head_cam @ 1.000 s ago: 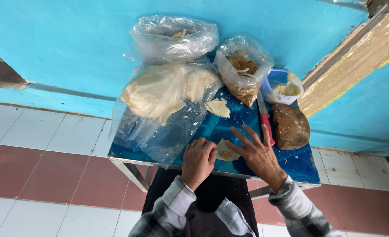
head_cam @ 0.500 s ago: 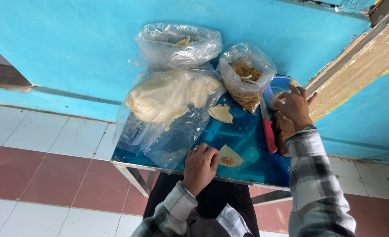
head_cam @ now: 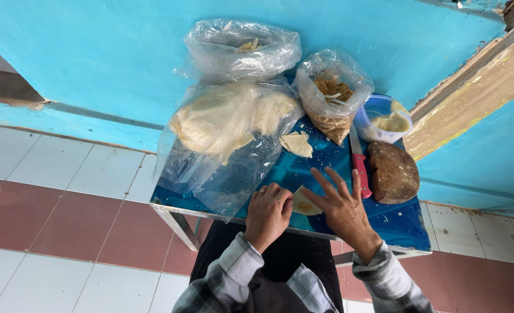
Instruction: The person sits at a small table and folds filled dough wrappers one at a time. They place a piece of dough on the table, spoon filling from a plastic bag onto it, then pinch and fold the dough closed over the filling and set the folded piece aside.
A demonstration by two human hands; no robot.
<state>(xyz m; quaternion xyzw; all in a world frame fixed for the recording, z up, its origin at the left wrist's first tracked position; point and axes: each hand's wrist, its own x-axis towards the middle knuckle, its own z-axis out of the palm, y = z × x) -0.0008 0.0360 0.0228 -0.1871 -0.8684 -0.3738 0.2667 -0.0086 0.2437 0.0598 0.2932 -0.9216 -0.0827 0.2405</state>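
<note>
A thin pale wrapper (head_cam: 303,203) with a dab of brown filling lies on the blue table (head_cam: 407,223) near its front edge. My left hand (head_cam: 267,213) rests curled on the wrapper's left side, a ring on one finger. My right hand (head_cam: 341,207) is spread flat over the wrapper's right side, fingers apart. Another loose pale wrapper (head_cam: 297,144) lies farther back on the table.
A big clear bag of pale wrappers (head_cam: 228,124) fills the table's left. Behind it sits another clear bag (head_cam: 239,49). A bag of brown filling (head_cam: 331,101), a small bowl (head_cam: 383,120), a red-handled knife (head_cam: 359,165) and a round wooden block (head_cam: 393,172) stand at right. Blue wall behind.
My right hand has come back from the bowl and wooden block at the right to the wrapper, which now carries a dab of filling. My left hand stayed on the wrapper.
</note>
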